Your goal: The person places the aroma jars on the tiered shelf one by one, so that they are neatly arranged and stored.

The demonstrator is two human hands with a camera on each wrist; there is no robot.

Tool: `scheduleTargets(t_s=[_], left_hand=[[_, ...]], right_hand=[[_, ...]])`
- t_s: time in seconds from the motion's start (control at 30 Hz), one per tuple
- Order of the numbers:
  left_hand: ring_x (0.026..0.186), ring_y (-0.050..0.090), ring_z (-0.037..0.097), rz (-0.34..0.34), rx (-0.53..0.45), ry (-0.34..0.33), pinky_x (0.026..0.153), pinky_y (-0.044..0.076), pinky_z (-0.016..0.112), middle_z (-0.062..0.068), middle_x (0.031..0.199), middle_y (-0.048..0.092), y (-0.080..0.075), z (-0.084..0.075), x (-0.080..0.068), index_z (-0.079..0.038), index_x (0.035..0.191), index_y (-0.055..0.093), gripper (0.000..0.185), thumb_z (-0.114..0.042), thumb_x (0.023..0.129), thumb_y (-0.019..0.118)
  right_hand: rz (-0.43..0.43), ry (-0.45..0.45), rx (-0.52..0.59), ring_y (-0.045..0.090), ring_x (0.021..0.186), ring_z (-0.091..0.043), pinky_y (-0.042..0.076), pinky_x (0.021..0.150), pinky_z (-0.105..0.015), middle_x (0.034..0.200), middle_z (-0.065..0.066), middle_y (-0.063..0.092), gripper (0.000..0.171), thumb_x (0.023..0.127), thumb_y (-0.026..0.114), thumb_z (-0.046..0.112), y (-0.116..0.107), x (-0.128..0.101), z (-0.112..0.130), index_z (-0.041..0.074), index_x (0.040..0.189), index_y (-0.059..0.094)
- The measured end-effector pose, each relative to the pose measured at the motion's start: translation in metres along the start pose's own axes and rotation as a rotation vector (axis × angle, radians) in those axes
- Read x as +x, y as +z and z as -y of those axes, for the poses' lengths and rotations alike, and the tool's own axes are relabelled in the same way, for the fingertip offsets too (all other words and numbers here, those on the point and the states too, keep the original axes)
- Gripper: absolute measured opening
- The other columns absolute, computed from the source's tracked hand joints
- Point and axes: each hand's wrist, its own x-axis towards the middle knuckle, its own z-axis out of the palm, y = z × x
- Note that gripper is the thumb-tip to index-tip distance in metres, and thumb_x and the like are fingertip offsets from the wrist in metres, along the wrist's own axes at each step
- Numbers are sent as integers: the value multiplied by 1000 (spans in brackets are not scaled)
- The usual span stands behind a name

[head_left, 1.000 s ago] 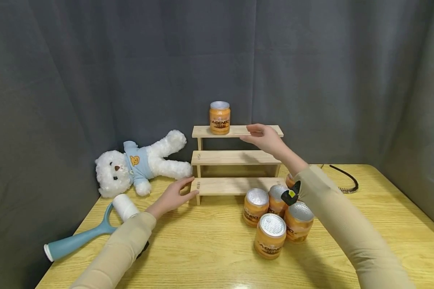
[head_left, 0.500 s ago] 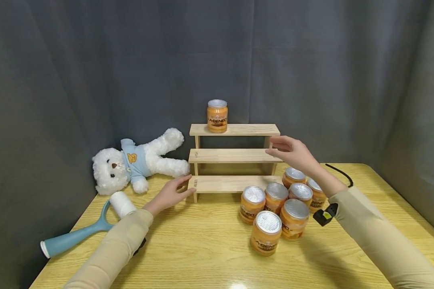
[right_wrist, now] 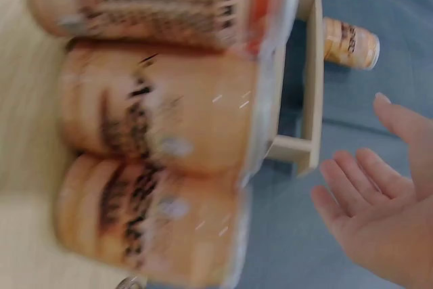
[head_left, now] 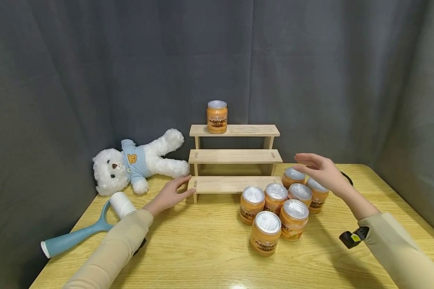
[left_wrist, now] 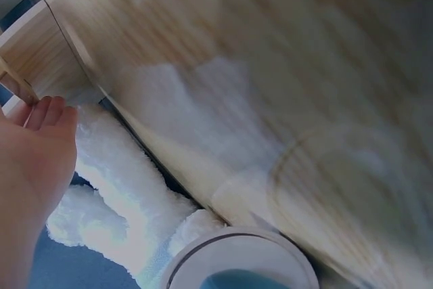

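A three-step wooden shelf stands at the back of the table, with one orange jar on its top step. Several more orange jars with silver lids cluster in front of its right end. My left hand lies flat and open on the table, its fingertips touching the left end of the lowest step. My right hand hovers open just above the rear jars, holding nothing. In the right wrist view the open palm faces the jars and the shelf.
A white teddy bear in a blue shirt lies left of the shelf. A blue-handled lint roller lies at the table's left edge. A dark cord lies behind my right hand. A grey curtain backs the table.
My right hand has come down and to the right from the shelf's top step to above the jar cluster. The left hand has stayed in place.
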Motion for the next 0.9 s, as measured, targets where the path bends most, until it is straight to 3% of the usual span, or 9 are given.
scheduleTargets(t_s=[0.03, 0.1, 0.27, 0.33, 0.47, 0.7, 0.9], left_hand=[[135, 36, 32, 0, -8, 5, 112, 35, 45, 13, 149, 35, 0, 0, 0, -10, 146, 35, 67, -43, 92, 58], [134, 37, 32, 0, -25, 15, 112, 35, 44, 13, 149, 34, 0, -1, 1, -8, 146, 35, 67, -41, 92, 59], [132, 41, 33, 2, -59, 12, 109, 38, 43, 14, 149, 34, 1, -2, 2, -7, 146, 34, 68, -40, 92, 59], [131, 42, 33, -1, -57, 5, 108, 40, 43, 14, 149, 34, 1, -1, 2, -7, 146, 35, 68, -40, 92, 59], [129, 45, 33, -1, -51, -1, 106, 42, 43, 14, 149, 35, 1, 0, 1, -8, 146, 35, 68, -41, 92, 59], [128, 46, 33, 7, -62, -11, 105, 43, 43, 13, 150, 34, 0, 0, 1, -9, 146, 34, 69, -42, 91, 59], [127, 47, 33, 7, -61, -11, 105, 43, 43, 14, 149, 35, 1, -1, 1, -9, 146, 34, 69, -42, 91, 59]], right_hand=[[-5, 1, -15, 52, 120, -32, 50, 95, -40, 135, -16, 52, 55, 93, 58, 39, -1, -3, -4, 7, 136, 48], [-17, 4, -29, 52, 120, -33, 50, 93, -23, 134, -17, 52, 53, 93, 58, 37, -3, -9, -13, 6, 135, 49], [-41, 17, -21, 43, 126, -42, 42, 106, -41, 135, -21, 49, 53, 92, 60, 32, -6, -20, -32, 2, 134, 48], [-37, 23, -15, 38, 128, -45, 33, 104, -61, 136, -23, 48, 55, 92, 61, 32, -7, -23, -38, 1, 135, 47], [-25, 40, -25, 37, 129, -46, 33, 104, -62, 137, -25, 46, 60, 91, 63, 32, -8, -26, -48, -2, 136, 45], [22, 71, -50, 45, 123, -44, 49, 92, -52, 138, -26, 44, 61, 92, 61, 33, -10, -31, -60, -1, 139, 41], [16, 52, -71, 46, 122, -46, 49, 91, -51, 138, -27, 45, 60, 91, 62, 31, -10, -32, -68, -3, 137, 44]])
